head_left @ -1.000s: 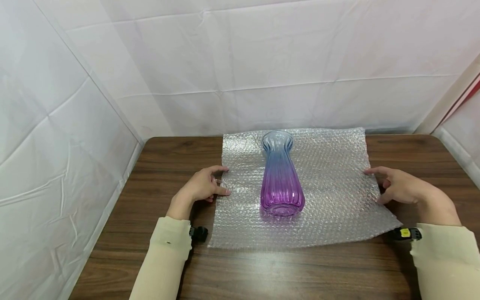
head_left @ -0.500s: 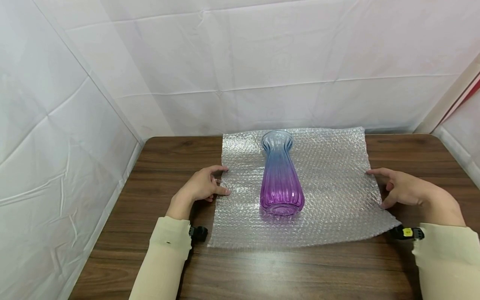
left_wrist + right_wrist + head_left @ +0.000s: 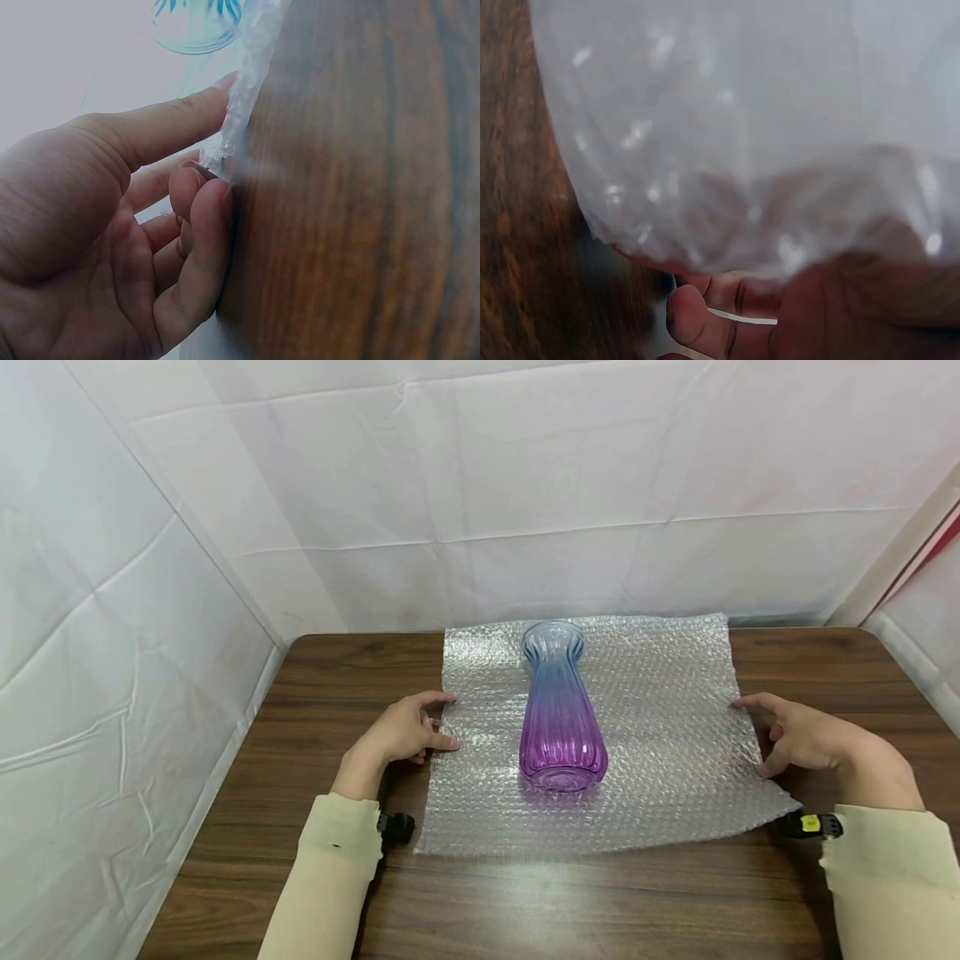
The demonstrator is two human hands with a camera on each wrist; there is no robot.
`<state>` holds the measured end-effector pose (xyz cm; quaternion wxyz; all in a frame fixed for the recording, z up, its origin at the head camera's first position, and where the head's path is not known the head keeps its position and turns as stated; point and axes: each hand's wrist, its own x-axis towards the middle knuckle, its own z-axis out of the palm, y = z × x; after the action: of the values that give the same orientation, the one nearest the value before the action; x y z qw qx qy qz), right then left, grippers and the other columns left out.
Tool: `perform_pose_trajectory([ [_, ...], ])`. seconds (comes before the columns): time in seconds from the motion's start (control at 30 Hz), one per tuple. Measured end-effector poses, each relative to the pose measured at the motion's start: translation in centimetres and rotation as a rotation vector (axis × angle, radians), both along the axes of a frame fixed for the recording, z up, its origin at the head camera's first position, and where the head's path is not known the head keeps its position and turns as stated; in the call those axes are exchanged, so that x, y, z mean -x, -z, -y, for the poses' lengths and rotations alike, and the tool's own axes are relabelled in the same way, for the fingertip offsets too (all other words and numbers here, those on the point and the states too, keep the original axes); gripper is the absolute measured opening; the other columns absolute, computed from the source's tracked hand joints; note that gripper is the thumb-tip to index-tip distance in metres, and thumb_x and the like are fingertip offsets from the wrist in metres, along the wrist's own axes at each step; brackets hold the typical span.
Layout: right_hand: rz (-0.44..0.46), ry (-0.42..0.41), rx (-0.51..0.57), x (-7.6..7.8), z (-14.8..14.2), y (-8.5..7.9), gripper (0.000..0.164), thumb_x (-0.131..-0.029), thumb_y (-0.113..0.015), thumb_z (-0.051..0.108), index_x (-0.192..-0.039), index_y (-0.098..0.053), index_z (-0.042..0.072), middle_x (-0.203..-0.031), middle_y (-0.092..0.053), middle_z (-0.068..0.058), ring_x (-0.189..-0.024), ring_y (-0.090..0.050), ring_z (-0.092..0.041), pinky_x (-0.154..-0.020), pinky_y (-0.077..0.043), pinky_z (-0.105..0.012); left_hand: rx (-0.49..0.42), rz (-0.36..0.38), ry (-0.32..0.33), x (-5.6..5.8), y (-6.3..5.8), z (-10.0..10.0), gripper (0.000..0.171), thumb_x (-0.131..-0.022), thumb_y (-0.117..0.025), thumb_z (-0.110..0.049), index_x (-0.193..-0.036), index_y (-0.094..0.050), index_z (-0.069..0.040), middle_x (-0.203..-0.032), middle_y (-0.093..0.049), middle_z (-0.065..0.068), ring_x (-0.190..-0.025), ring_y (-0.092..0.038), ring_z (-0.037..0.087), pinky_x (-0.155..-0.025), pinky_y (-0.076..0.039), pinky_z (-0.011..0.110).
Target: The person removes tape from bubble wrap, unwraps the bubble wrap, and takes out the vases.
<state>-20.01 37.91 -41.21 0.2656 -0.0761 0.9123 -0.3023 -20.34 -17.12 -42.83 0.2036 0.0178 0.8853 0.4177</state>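
White sheeting hangs behind; mid-frame on the table, a vase, probably slippery, fragile glass best held at its waist, rests on bubble wrap, likely soft. From the left wrist, the left hand pinches its edge mid-frame. From the right, it hides whether the right hand's fingers grip.
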Motion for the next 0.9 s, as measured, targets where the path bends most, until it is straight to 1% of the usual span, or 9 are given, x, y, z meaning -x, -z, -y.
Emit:
perform_pose_trajectory([
  [0.07, -0.001, -0.001, -0.001, 0.02, -0.04, 0.03, 0.109, -0.073, -0.088, -0.001, -0.159, -0.022, -0.004, -0.092, -0.039, -0.012, -0.078, -0.038, -0.019, -0.061, -0.037, -0.029, 0.004, -0.003, 0.005, 0.01, 0.05, 0.06, 0.076, -0.083, -0.090, -0.023, -0.150, -0.054, -0.030, -0.073, -0.052, 0.003, -0.051, -0.050, 0.015, -0.054, -0.055, 0.032],
  [0.23, -0.018, -0.014, -0.009, 0.00, -0.27, 0.03, 0.109, -0.073, -0.089, 0.001, -0.159, -0.022, -0.004, -0.113, -0.041, -0.027, -0.089, -0.042, -0.026, -0.068, -0.042, -0.031, -0.002, -0.011, 0.033, 0.07, 0.18, 0.32, 0.075, -0.085, -0.088, -0.023, -0.151, -0.052, -0.028, -0.069, -0.055, 0.003, -0.051, -0.052, 0.016, -0.054, -0.054, 0.031],
  [0.33, -0.018, -0.020, -0.007, -0.02, -0.43, 0.03, 0.110, -0.073, -0.090, 0.002, -0.159, -0.022, -0.005, -0.126, -0.035, -0.034, -0.097, -0.043, -0.032, -0.072, -0.045, -0.033, -0.026, -0.007, 0.051, 0.12, 0.25, 0.51, 0.075, -0.086, -0.087, -0.021, -0.152, -0.051, -0.027, -0.069, -0.055, 0.004, -0.052, -0.053, 0.016, -0.055, -0.054, 0.031],
  [0.43, -0.011, -0.019, 0.006, -0.05, -0.52, 0.11, 0.111, -0.073, -0.090, 0.002, -0.159, -0.021, -0.006, -0.126, -0.034, -0.035, -0.098, -0.042, -0.032, -0.072, -0.046, -0.032, -0.051, 0.000, 0.071, 0.14, 0.26, 0.70, 0.074, -0.087, -0.086, -0.018, -0.152, -0.051, -0.026, -0.071, -0.057, 0.004, -0.054, -0.054, 0.016, -0.056, -0.056, 0.032],
  [0.6, -0.010, -0.015, 0.036, -0.12, -0.51, 0.30, 0.109, -0.073, -0.089, 0.000, -0.159, -0.022, -0.005, -0.120, -0.036, -0.029, -0.087, -0.039, -0.023, -0.063, -0.041, -0.029, -0.064, 0.008, 0.099, 0.15, 0.20, 0.94, 0.073, -0.090, -0.083, -0.016, -0.154, -0.048, -0.025, -0.075, -0.058, 0.006, -0.056, -0.056, 0.017, -0.058, -0.057, 0.033],
  [0.7, -0.005, -0.016, 0.041, -0.12, -0.48, 0.32, 0.108, -0.073, -0.088, 0.000, -0.159, -0.022, -0.005, -0.119, -0.037, -0.027, -0.083, -0.038, -0.021, -0.062, -0.040, -0.029, -0.061, 0.014, 0.105, 0.15, 0.13, 0.98, 0.073, -0.090, -0.082, -0.015, -0.155, -0.048, -0.024, -0.076, -0.058, 0.006, -0.056, -0.055, 0.017, -0.058, -0.057, 0.033],
  [0.77, -0.006, -0.017, 0.037, -0.10, -0.47, 0.30, 0.108, -0.073, -0.088, 0.000, -0.159, -0.022, -0.005, -0.118, -0.037, -0.027, -0.084, -0.038, -0.021, -0.062, -0.041, -0.029, -0.059, 0.016, 0.111, 0.13, 0.04, 1.00, 0.074, -0.091, -0.081, -0.014, -0.155, -0.047, -0.024, -0.077, -0.057, 0.006, -0.055, -0.054, 0.017, -0.059, -0.057, 0.033],
  [0.83, -0.010, -0.019, 0.029, -0.07, -0.47, 0.26, 0.109, -0.073, -0.089, 0.001, -0.159, -0.022, -0.005, -0.121, -0.036, -0.029, -0.087, -0.039, -0.024, -0.064, -0.042, -0.030, -0.062, 0.020, 0.110, 0.11, -0.07, 0.98, 0.074, -0.091, -0.081, -0.012, -0.155, -0.047, -0.024, -0.077, -0.057, 0.007, -0.055, -0.053, 0.017, -0.059, -0.058, 0.033],
  [0.9, -0.013, -0.020, 0.019, -0.04, -0.50, 0.19, 0.110, -0.073, -0.089, 0.001, -0.159, -0.022, -0.005, -0.125, -0.036, -0.033, -0.093, -0.043, -0.029, -0.067, -0.045, -0.031, -0.063, 0.022, 0.108, 0.11, -0.13, 0.96, 0.074, -0.091, -0.081, -0.012, -0.155, -0.047, -0.023, -0.078, -0.057, 0.007, -0.055, -0.054, 0.017, -0.059, -0.058, 0.033],
])
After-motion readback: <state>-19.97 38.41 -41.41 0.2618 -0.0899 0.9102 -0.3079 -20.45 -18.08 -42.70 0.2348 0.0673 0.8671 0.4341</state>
